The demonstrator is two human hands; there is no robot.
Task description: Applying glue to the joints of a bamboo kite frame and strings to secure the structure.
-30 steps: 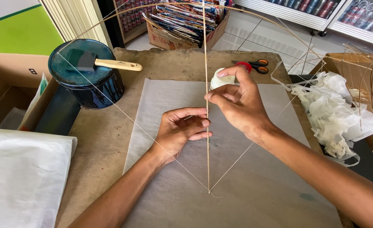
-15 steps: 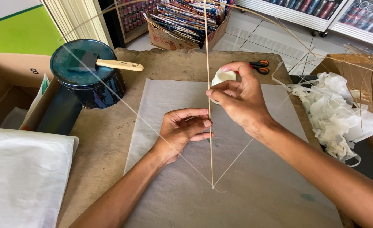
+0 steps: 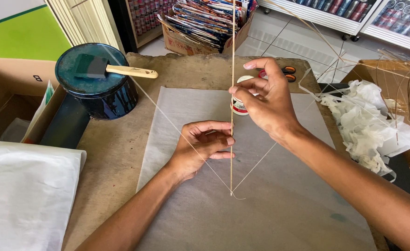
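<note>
On the worn brown table (image 3: 117,153), over the sheet of thin grey paper (image 3: 270,209), I see my right hand (image 3: 267,104) now a little higher and closer to the thin upright bamboo stick (image 3: 233,56) than a second ago. Its fingers are curled around a small white spool of thread (image 3: 239,106), and the index finger is stretched out above. My left hand (image 3: 202,144) has stayed flat on the paper, fingers half bent, the tips touching the stick. Two thin strings meet at the lower end of the stick, near the middle of the paper.

The round dark teal tin (image 3: 98,86) stands closed at the back left, with a foam brush with pale wooden handle (image 3: 117,70) lying on its lid. The open cardboard box (image 3: 10,93) at the left edge holds some paper; I cannot tell more. Behind the table, another box (image 3: 205,23) is full of colourful printed sheets.

Red-handled scissors (image 3: 286,73) lie near the back edge. Crumpled white paper scraps (image 3: 367,125) fill the right side. The paper in front of my hands is free.
</note>
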